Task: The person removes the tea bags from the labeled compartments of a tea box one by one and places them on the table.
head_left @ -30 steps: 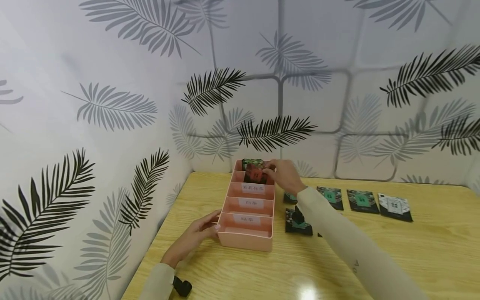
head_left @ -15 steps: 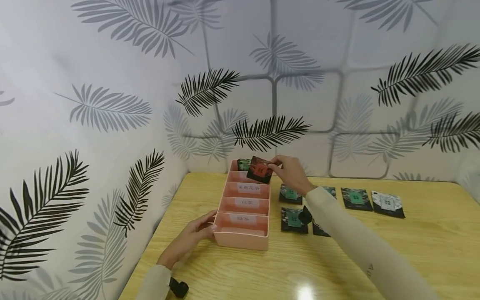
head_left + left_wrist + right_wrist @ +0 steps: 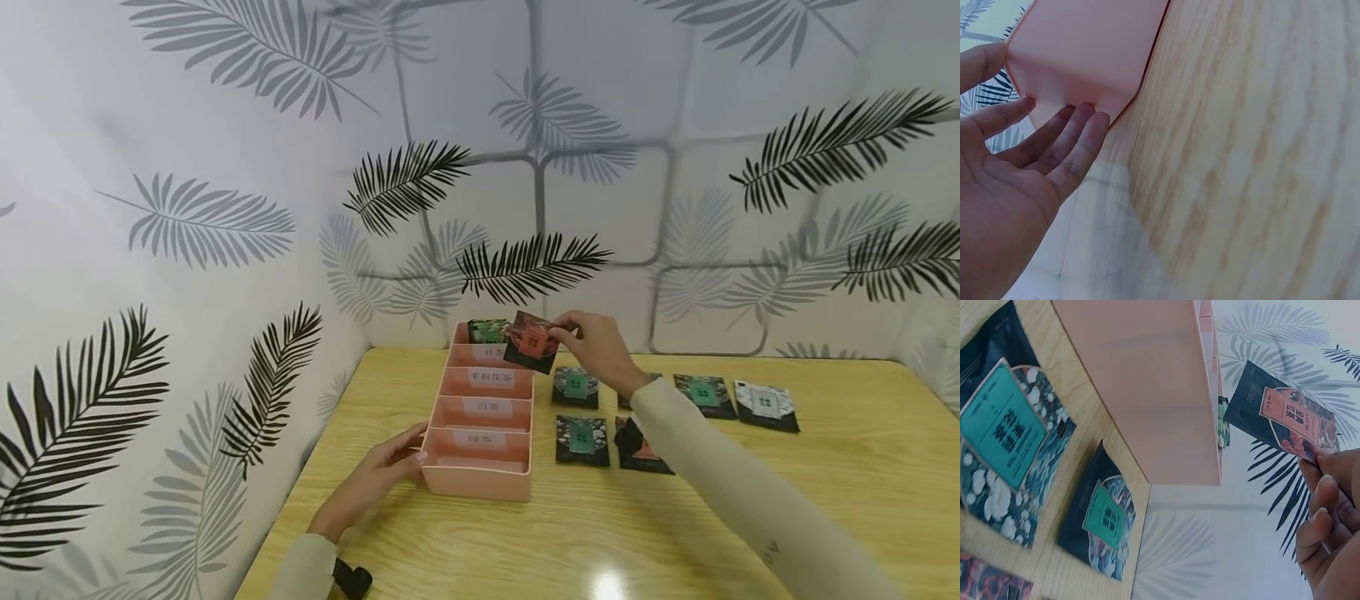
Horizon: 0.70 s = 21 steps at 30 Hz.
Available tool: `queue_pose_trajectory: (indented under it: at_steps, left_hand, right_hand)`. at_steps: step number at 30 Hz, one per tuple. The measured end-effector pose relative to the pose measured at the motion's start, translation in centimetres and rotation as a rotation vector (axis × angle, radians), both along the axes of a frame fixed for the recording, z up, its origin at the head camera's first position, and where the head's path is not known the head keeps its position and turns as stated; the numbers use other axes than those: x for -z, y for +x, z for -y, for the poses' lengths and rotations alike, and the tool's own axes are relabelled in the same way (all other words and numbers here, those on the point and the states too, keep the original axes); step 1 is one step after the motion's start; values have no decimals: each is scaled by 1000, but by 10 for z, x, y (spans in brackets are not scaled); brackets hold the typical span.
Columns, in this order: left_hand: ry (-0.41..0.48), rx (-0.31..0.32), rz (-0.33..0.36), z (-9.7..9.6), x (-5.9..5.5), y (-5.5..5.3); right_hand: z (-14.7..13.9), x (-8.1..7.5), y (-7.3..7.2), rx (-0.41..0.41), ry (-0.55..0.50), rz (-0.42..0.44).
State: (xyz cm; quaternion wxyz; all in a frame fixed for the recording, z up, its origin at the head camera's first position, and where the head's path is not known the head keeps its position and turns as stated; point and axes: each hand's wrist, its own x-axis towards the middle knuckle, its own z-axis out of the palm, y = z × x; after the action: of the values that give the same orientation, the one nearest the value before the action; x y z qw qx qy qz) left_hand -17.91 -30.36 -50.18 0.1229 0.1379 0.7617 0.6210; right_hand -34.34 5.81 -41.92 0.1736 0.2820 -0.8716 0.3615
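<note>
A pink divided box (image 3: pixel 480 482) stands on the table, its compartments bearing white labels. Against the outside of its near left corner rest the fingertips of my left hand (image 3: pixel 375 479); in the left wrist view, those fingers (image 3: pixel 1075 156) are only slightly bent and touch the wall. Between thumb and fingers, my right hand (image 3: pixel 600 350) pinches a dark tea sachet with a red label (image 3: pixel 532 342) by its edge. It hangs tilted above the box's far right side, and "BLACK TEA" shows on it in the right wrist view. A green-patterned sachet (image 3: pixel 487 331) sits in the farthest compartment.
Right of the box, tea sachets lie in two rows. Green-labelled ones (image 3: pixel 582 442) are nearest the box. A red-labelled sachet (image 3: pixel 647 457) is partly covered by the right wrist's camera. A white one (image 3: pixel 765 404) ends the far row. A leaf-patterned wall (image 3: pixel 600 208) rises behind the table.
My right hand has lifted the red-labelled sachet out of the far part of the box and shifted it slightly right. My left hand still rests at the box's corner.
</note>
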Motion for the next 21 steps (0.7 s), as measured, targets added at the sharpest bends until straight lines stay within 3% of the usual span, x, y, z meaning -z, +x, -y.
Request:
queue_pose_trajectory:
  at_steps: [21]
  left_hand:
    - [-4,-18,4,-2,1,0]
  right_hand:
    - [-52,18,14,32,65,-31]
